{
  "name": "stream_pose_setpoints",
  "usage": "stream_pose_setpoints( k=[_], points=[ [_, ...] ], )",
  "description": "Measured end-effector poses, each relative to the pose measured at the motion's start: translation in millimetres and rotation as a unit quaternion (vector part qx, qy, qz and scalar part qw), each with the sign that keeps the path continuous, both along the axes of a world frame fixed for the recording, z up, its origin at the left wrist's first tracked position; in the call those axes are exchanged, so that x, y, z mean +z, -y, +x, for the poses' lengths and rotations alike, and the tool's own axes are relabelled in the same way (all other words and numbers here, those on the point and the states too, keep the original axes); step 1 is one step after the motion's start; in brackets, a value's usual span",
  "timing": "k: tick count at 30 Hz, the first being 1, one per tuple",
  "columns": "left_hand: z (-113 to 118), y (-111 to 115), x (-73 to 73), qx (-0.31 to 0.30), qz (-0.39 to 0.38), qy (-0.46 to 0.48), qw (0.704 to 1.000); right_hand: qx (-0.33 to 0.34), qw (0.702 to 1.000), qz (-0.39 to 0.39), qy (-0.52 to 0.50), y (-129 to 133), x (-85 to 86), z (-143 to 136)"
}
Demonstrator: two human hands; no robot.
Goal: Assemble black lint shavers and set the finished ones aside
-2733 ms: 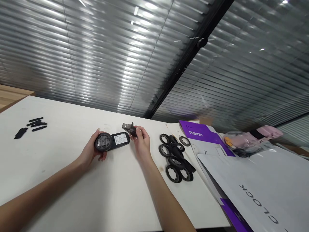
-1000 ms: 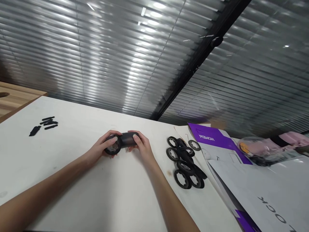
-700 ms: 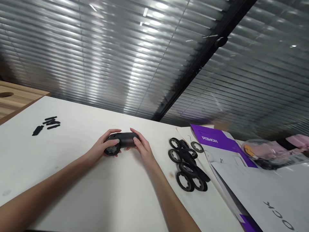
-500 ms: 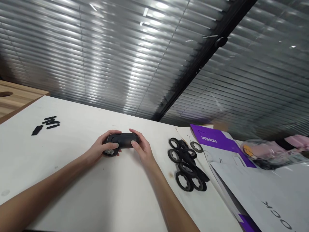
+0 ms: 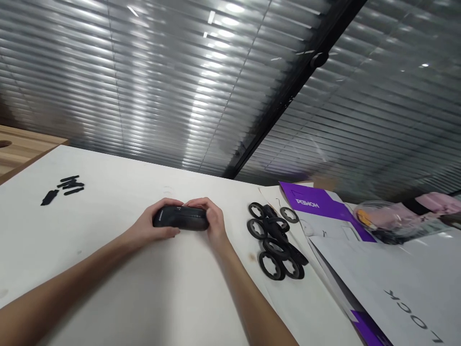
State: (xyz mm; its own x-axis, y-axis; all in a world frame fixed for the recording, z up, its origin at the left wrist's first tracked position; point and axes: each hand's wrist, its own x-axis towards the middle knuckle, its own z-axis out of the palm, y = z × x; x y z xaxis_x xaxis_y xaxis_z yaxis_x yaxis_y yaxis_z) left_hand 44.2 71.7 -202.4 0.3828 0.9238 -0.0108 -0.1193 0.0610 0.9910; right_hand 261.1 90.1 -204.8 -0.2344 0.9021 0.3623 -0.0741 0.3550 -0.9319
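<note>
At far left, black strips (image 5: 72,184) lie on the white table (image 5: 162,307). Your left hand (image 5: 146,225) clasps one end of the black device (image 5: 182,219), its long axis running crosswise between your hands. Your right hand (image 5: 217,227) grips the other end, equally near. Fingers mask its ends; you can't tell whether it touches the table. Rightmost, the pink bundle (image 5: 437,202) is cut off.

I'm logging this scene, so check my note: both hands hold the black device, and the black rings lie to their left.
The left hand and right hand do hold the black device, but the head view shows the black rings to their right, not left.
</note>
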Motion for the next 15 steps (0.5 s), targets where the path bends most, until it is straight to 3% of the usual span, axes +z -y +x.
stream_pose_setpoints(
  k=[4,8,15],
  points=[
    [10,9,-3.2,-0.047,0.001,-0.037,0.998,-0.016,0.995,-0.038,-0.088,2,3.0,-5],
    [14,16,-4.4,-0.079,0.008,-0.038,0.996,-0.053,0.991,-0.066,-0.105,4,4.2,-5],
    [15,19,-5.7,-0.053,0.129,-0.045,0.989,-0.116,0.984,-0.06,-0.121,9,0.2,-9]
  ],
)
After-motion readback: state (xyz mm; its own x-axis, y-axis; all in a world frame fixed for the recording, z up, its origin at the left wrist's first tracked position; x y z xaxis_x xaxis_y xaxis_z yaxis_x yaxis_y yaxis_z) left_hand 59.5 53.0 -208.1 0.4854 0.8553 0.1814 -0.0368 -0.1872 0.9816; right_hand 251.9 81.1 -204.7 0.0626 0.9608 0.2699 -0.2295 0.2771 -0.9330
